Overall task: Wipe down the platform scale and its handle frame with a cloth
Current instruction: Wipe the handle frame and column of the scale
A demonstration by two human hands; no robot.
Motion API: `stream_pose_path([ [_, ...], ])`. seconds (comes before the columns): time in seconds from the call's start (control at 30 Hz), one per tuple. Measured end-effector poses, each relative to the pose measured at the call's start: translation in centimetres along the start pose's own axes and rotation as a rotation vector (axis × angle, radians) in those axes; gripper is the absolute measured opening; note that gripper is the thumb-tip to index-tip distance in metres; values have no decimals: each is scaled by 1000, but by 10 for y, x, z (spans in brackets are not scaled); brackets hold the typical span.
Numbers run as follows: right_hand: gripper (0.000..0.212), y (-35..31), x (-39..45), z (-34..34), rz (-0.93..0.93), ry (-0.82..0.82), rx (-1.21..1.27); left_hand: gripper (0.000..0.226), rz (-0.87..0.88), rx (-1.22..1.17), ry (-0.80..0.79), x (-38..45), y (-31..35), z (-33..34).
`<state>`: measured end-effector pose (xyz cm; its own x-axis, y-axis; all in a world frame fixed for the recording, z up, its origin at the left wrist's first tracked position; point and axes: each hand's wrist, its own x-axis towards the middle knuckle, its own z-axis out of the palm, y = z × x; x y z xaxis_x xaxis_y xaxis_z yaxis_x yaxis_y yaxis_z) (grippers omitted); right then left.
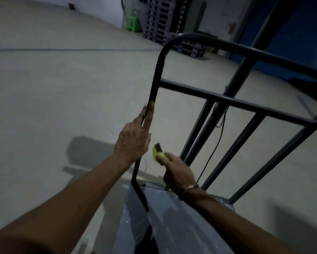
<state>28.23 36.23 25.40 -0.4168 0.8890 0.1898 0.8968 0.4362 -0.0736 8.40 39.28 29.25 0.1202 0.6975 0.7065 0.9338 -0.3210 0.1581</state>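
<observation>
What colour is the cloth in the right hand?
Yellow-green; the cloth, gripped by the right hand, shows best in the head view.

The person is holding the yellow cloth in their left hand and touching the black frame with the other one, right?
Not quite. The head view shows the yellow cloth in the right hand. It is the left hand that touches the black frame, fingers laid straight along its left upright.

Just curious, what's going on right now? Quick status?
Left hand flat against frame upright. Right hand grips cloth, off the frame. Cable hangs behind.
</observation>
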Motion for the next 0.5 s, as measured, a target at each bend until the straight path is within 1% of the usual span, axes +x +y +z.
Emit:
stream_pose_path([
  [0.07,79,-4,8,-55,-130,327,-47,115,13,-28,25,0,0,-1],
  [0.13,79,-11,19,-111,-253,609,-112,119,2,-141,55,1,-2,-3],
  [0.17,77,-17,26,-136,-306,715,-151,122,-30,-206,72,1,-3,-4],
  [0.2,73,-22,36,-160,-362,783,-205,125,-68,-245,84,2,-4,-5],
  [0.27,67,-30,62,-203,-433,819,-342,125,-150,-237,60,4,-6,-4],
  [0.33,62,-37,89,-231,-399,797,-456,115,-220,-191,9,4,-8,2],
  [0.37,60,-39,101,-239,-367,753,-495,102,-223,-141,-2,1,-10,5],
  [0.43,56,-43,120,-244,-328,648,-548,72,-148,-32,1,-8,-16,18],
  [0.5,50,-49,128,-235,-313,609,-576,45,-97,-17,6,-17,-19,24],
])
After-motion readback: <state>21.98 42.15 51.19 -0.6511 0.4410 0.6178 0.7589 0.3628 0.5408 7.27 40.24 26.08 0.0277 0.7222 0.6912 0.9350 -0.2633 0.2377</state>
